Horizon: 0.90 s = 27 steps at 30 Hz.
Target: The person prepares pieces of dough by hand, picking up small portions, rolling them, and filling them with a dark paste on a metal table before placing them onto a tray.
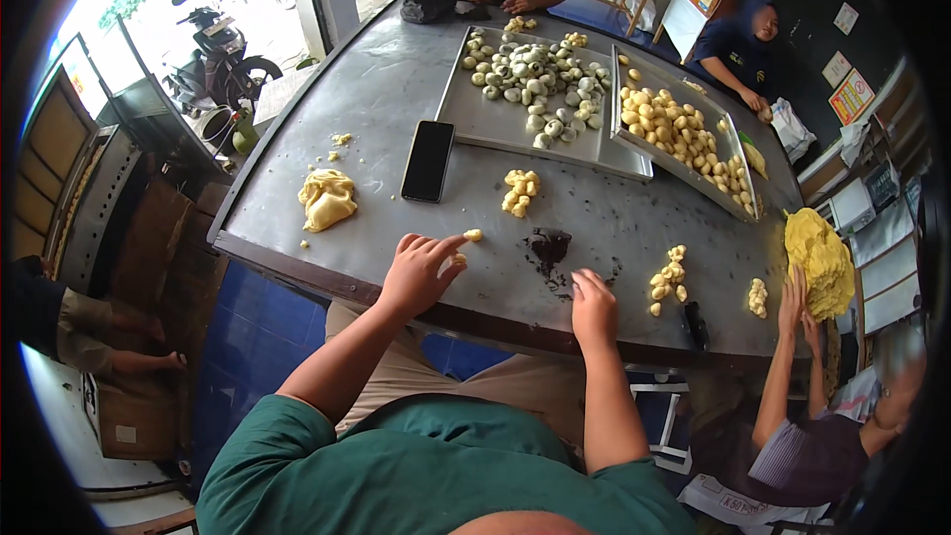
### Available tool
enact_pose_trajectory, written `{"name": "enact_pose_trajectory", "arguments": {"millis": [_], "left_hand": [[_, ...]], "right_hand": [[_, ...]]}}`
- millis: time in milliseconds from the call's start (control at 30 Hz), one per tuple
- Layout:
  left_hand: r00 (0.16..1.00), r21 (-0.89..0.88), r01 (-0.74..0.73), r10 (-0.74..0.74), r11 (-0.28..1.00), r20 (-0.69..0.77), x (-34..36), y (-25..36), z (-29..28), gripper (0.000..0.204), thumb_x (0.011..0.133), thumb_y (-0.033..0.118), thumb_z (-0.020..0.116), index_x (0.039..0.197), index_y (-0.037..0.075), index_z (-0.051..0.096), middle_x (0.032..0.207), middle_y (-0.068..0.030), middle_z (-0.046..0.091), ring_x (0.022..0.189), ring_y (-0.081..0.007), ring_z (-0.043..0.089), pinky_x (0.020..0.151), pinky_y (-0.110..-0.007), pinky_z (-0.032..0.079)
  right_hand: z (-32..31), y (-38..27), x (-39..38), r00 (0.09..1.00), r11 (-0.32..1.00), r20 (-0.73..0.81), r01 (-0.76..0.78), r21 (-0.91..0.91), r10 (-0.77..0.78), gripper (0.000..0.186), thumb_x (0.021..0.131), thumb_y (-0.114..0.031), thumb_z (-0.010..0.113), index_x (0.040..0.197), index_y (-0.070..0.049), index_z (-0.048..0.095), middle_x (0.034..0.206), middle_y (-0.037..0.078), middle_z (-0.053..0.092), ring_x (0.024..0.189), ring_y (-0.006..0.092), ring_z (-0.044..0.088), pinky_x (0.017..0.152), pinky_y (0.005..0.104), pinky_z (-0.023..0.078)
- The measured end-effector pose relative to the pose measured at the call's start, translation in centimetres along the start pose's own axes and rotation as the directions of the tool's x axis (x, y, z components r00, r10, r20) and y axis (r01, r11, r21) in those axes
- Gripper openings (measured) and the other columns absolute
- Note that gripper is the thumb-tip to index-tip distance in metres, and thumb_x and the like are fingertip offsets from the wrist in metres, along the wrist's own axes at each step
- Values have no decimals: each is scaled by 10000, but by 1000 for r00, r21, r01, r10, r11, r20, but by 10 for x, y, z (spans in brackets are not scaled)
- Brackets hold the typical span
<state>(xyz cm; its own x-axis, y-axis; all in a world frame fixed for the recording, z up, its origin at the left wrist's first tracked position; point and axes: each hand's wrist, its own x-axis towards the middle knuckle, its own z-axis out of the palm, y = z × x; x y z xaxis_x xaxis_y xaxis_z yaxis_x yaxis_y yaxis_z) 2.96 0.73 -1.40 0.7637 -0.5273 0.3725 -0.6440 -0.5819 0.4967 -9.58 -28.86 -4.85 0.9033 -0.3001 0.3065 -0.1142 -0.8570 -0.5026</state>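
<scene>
My left hand is over the near edge of the metal table, fingers stretched and apart. Its fingertips touch or almost touch a small yellow dough piece; another small piece is by the thumb. Beside a dark, crumbly mound of filling is my right hand, its fingers drawn together; whatever is between them is hidden. Beyond the mound lies a cluster of small dough pieces. A larger lump of smooth yellow dough sits to the left.
A black phone lies mid-table. Behind it are a tray of greenish balls and another tray of yellow balls. Dough clusters and a black object lie right. A person's hands touch a big dough mass; two people sit farther back.
</scene>
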Motion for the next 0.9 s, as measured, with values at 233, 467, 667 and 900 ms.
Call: {"name": "enact_pose_trajectory", "arguments": {"millis": [233, 467, 667, 900], "left_hand": [[998, 110, -59, 56, 992, 28, -5, -15, 11, 251, 941, 295, 686, 1149, 158, 719, 1087, -33, 730, 1142, -233, 634, 1092, -428, 373], [997, 82, -28, 22, 996, 68, 2, -3, 4, 272, 907, 314, 717, 1126, 153, 711, 1175, -47, 699, 1178, -245, 607, 1093, -421, 373], [998, 40, -44, 42, 998, 55, 2, -3, 5, 274, 911, 291, 711, 1141, 143, 705, 1094, -74, 717, 1111, -254, 634, 1075, -418, 387], [998, 67, -61, 60, 996, 28, 8, 1, 11, 220, 887, 247, 719, 1066, 121, 692, 1144, -77, 702, 1157, -285, 614, 1074, -442, 395]], "right_hand": [[30, 7, 44, 982, 975, -183, -89, -206, 51, 282, 926, -54, 610, 1189, 40, 651, 1315, 194, 615, 1285, 372, 539, 1053, 436, 472], [5, -1, -9, 1000, 999, -29, 11, -53, -13, 282, 938, -114, 628, 1192, -1, 677, 1307, 191, 630, 1215, 371, 601, 1002, 443, 512], [6, -31, -34, 1000, 999, 22, 17, -34, -17, 272, 952, -65, 593, 1199, -7, 690, 1310, 183, 634, 1201, 350, 621, 989, 439, 526], [51, -2, 23, 982, 992, -187, -49, -117, 27, 340, 987, -52, 513, 1317, -43, 594, 1331, 184, 612, 1237, 372, 580, 1054, 456, 467]]}}
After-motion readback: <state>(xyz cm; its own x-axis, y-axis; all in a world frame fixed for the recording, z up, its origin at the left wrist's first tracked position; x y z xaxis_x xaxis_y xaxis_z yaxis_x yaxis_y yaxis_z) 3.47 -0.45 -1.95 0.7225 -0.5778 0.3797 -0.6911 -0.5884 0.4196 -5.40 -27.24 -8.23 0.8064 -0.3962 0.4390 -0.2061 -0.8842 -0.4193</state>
